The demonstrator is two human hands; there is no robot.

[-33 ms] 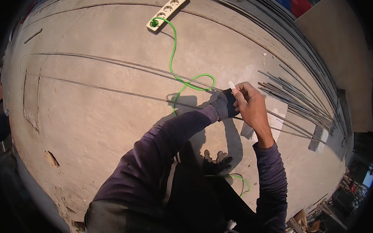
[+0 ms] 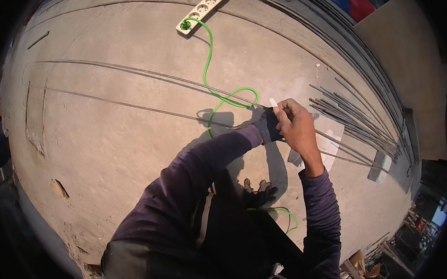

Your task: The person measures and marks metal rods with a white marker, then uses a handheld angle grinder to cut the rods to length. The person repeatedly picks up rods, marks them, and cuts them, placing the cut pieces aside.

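My left hand (image 2: 267,126), in a dark glove, is closed on a long, thin metal rod (image 2: 181,79) that runs across the floor with a hairpin bend at the far left; its lower length (image 2: 132,106) passes by my wrist. My bare right hand (image 2: 298,129) pinches a small white stick (image 2: 274,103) between thumb and fingers, just over the gloved hand and the rod. What the gloved fingers wrap is partly hidden behind my right hand. A dark glove (image 2: 258,193) lies on the concrete by my leg.
A white power strip (image 2: 202,12) with a green cord (image 2: 210,55) lies beyond the rod. At right are loose rods (image 2: 352,119), a pale sheet (image 2: 333,149), a grey block (image 2: 382,166) and a board (image 2: 399,62). Long bars (image 2: 369,58) edge the concrete floor (image 2: 109,144).
My right hand and the white stick have shifted slightly left. The whole view has moved a few pixels.
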